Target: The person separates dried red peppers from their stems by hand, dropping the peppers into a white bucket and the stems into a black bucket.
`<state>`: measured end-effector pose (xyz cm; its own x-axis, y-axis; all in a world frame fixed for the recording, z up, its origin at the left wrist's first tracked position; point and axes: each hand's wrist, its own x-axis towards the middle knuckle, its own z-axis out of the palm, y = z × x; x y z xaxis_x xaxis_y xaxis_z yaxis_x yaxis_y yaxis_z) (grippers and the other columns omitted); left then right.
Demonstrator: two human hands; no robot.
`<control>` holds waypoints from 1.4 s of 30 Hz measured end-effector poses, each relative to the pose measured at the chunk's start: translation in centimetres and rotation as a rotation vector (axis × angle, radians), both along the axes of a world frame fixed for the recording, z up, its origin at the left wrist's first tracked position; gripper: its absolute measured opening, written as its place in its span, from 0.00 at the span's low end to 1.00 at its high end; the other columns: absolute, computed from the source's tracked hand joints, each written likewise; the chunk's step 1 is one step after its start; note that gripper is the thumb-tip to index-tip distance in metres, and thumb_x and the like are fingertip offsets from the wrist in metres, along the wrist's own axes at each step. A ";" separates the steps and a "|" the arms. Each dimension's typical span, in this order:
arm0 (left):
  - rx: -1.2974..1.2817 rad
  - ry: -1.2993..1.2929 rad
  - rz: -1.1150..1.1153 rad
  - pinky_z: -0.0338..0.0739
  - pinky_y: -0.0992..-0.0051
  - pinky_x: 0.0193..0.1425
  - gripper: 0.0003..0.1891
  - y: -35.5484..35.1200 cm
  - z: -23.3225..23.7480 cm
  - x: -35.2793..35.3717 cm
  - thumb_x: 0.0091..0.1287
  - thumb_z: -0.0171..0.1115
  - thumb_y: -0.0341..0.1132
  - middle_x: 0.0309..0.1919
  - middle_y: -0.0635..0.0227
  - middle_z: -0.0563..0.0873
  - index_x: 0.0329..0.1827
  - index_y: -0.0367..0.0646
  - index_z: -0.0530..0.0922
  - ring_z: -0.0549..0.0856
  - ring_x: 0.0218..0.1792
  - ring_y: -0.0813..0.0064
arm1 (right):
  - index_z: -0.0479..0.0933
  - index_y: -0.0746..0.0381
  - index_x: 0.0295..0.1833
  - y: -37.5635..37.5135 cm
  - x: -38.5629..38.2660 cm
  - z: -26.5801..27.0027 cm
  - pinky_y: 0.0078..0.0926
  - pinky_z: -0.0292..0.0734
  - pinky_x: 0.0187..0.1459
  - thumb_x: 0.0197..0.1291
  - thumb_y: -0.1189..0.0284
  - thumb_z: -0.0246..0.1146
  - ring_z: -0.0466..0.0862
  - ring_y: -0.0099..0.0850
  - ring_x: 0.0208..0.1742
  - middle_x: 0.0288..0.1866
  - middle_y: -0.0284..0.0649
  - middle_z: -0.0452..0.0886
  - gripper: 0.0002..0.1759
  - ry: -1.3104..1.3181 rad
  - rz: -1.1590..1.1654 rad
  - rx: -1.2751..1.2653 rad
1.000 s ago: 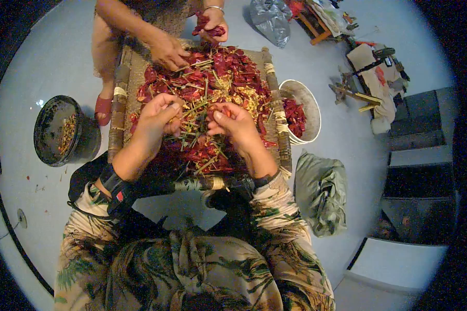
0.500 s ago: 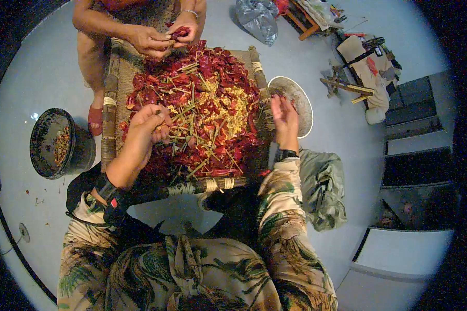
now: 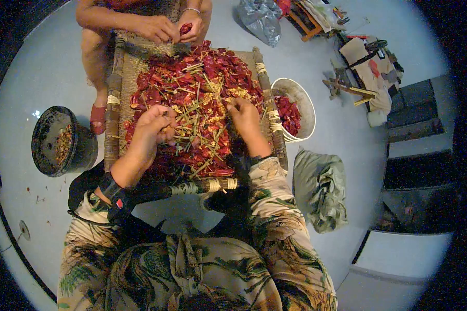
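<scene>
Dried red chillies [image 3: 207, 155], with pale seeds and thin stems among them, are heaped on a woven cot [image 3: 111, 111] with a wooden frame. My left hand [image 3: 153, 129] is closed above the left side of the heap; a small dark bit shows at its fingertips, too small to name. Over the right side, my right hand [image 3: 245, 120] has its fingers pinched together near the yellow seeds. Whatever it may hold is hidden. Just right of the cot, a white bucket [image 3: 309, 106] contains red chilli pieces [image 3: 288, 115].
Across the cot, another person's hands [image 3: 163, 30] hold a red chilli. A black bucket [image 3: 78, 155] with bits inside stands at left. A green-grey sack [image 3: 321, 189] lies on the floor at right, and a grey plastic bag [image 3: 259, 20] sits farther back.
My right hand has moved left from beside the white bucket to the heap, its spread fingers now pinched. Red chilli pieces now show in the bucket. My left hand stays nearly in place.
</scene>
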<state>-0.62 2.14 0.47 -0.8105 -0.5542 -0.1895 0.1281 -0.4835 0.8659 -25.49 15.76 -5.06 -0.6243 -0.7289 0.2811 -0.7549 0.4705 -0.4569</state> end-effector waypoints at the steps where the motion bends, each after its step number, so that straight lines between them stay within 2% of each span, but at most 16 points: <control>1: 0.002 0.004 -0.006 0.63 0.83 0.24 0.05 0.0 0.1 0.1 0.64 0.52 0.33 0.26 0.74 0.74 0.40 0.43 0.73 0.70 0.22 0.84 | 0.79 0.62 0.35 0.1 0.4 1.4 0.29 0.72 0.37 0.54 0.67 0.66 0.79 0.30 0.32 0.29 0.39 0.80 0.10 -0.181 0.003 -0.031; 4: 0.003 -0.001 -0.013 0.61 0.84 0.24 0.06 0.1 0.0 -0.1 0.64 0.53 0.33 0.26 0.74 0.74 0.40 0.43 0.73 0.69 0.22 0.84 | 0.78 0.63 0.35 0.3 -0.2 1.7 0.21 0.71 0.34 0.58 0.67 0.65 0.75 0.20 0.31 0.29 0.32 0.79 0.09 -0.535 0.134 -0.212; 5: 0.003 -0.004 -0.013 0.61 0.84 0.24 0.06 0.1 0.0 -0.2 0.63 0.53 0.34 0.25 0.75 0.74 0.40 0.43 0.73 0.69 0.21 0.84 | 0.78 0.63 0.36 0.5 -0.3 1.8 0.18 0.72 0.33 0.61 0.69 0.62 0.77 0.18 0.31 0.32 0.29 0.79 0.08 -0.734 0.162 -0.226; 8: -0.003 -0.017 -0.031 0.60 0.84 0.23 0.06 0.3 0.0 -0.4 0.64 0.55 0.35 0.25 0.76 0.73 0.39 0.45 0.73 0.68 0.21 0.85 | 0.78 0.61 0.38 0.7 1.8 5.2 0.18 0.76 0.34 0.62 0.68 0.61 0.79 0.19 0.32 0.32 0.30 0.80 0.07 -1.181 0.087 -0.280; 11: -0.050 -0.050 -0.059 0.59 0.85 0.23 0.06 0.3 -0.6 -0.7 0.63 0.56 0.36 0.24 0.78 0.71 0.38 0.46 0.72 0.68 0.22 0.86 | 0.78 0.62 0.40 0.7 2.6 6.1 0.20 0.78 0.34 0.62 0.69 0.60 0.81 0.21 0.34 0.34 0.31 0.81 0.07 -1.365 0.140 -0.328; 14: -0.092 -0.064 -0.091 0.60 0.85 0.24 0.06 0.3 -0.6 -0.8 0.63 0.58 0.36 0.24 0.80 0.71 0.38 0.47 0.72 0.68 0.22 0.88 | 0.77 0.63 0.42 0.2 2.1 2.8 0.20 0.79 0.35 0.63 0.70 0.60 0.81 0.22 0.34 0.35 0.32 0.81 0.07 -1.036 0.106 -0.133; 18: -0.070 -0.054 -0.079 0.60 0.85 0.24 0.06 0.3 -1.2 -0.9 0.63 0.59 0.38 0.23 0.80 0.70 0.37 0.48 0.72 0.68 0.22 0.88 | 0.77 0.65 0.43 -0.1 3.4 4.3 0.22 0.80 0.36 0.63 0.71 0.59 0.82 0.25 0.36 0.38 0.34 0.81 0.08 -1.195 0.132 -0.196; 21: -0.100 -0.086 -0.087 0.60 0.85 0.24 0.08 0.4 -1.1 -1.0 0.65 0.57 0.40 0.21 0.81 0.70 0.36 0.47 0.73 0.67 0.21 0.88 | 0.76 0.65 0.45 -0.2 3.9 4.9 0.23 0.80 0.37 0.63 0.72 0.59 0.82 0.26 0.38 0.41 0.36 0.80 0.09 -1.236 0.296 -0.232; 24: -0.076 -0.106 -0.117 0.62 0.84 0.23 0.10 0.6 -1.0 -0.9 0.66 0.56 0.43 0.20 0.80 0.70 0.33 0.46 0.73 0.67 0.20 0.87 | 0.75 0.66 0.47 -0.3 5.0 6.1 0.23 0.80 0.40 0.64 0.72 0.58 0.82 0.27 0.40 0.42 0.38 0.80 0.10 -1.203 0.348 -0.237; 27: 0.021 -0.058 -0.145 0.65 0.83 0.20 0.12 0.4 -0.8 -0.9 0.66 0.57 0.44 0.19 0.79 0.70 0.32 0.45 0.72 0.68 0.18 0.86 | 0.77 0.67 0.43 -0.4 6.8 7.0 0.27 0.78 0.46 0.61 0.74 0.59 0.82 0.32 0.43 0.42 0.38 0.80 0.08 -1.066 0.457 -0.300; 30: 0.035 -0.010 -0.128 0.62 0.83 0.20 0.12 0.1 -0.9 -1.0 0.66 0.57 0.45 0.19 0.79 0.70 0.32 0.46 0.72 0.67 0.17 0.87 | 0.78 0.66 0.41 -0.9 7.5 7.6 0.29 0.75 0.50 0.58 0.76 0.60 0.81 0.35 0.48 0.44 0.41 0.80 0.07 -0.426 0.708 -0.267; 31: 0.031 0.004 -0.109 0.61 0.83 0.20 0.12 0.0 -1.0 -1.1 0.66 0.57 0.45 0.19 0.80 0.70 0.32 0.46 0.73 0.67 0.17 0.87 | 0.79 0.65 0.40 -0.8 8.2 8.2 0.31 0.74 0.50 0.56 0.77 0.60 0.79 0.39 0.51 0.45 0.44 0.80 0.06 -0.363 0.693 -0.208; 37: 0.031 0.006 -0.030 0.61 0.84 0.21 0.08 -0.2 0.0 -0.9 0.65 0.59 0.40 0.20 0.81 0.70 0.36 0.45 0.74 0.66 0.18 0.88 | 0.78 0.63 0.41 -0.8 9.0 8.8 0.30 0.75 0.50 0.56 0.78 0.60 0.79 0.40 0.50 0.47 0.44 0.79 0.07 -0.186 0.659 -0.168; 42: -0.124 -0.053 0.010 0.62 0.84 0.23 0.07 -0.3 -0.6 -0.9 0.64 0.60 0.37 0.22 0.79 0.72 0.39 0.44 0.76 0.68 0.20 0.89 | 0.77 0.62 0.46 -0.7 8.9 8.7 0.32 0.73 0.53 0.55 0.76 0.61 0.78 0.41 0.52 0.49 0.45 0.78 0.11 -0.238 0.642 -0.165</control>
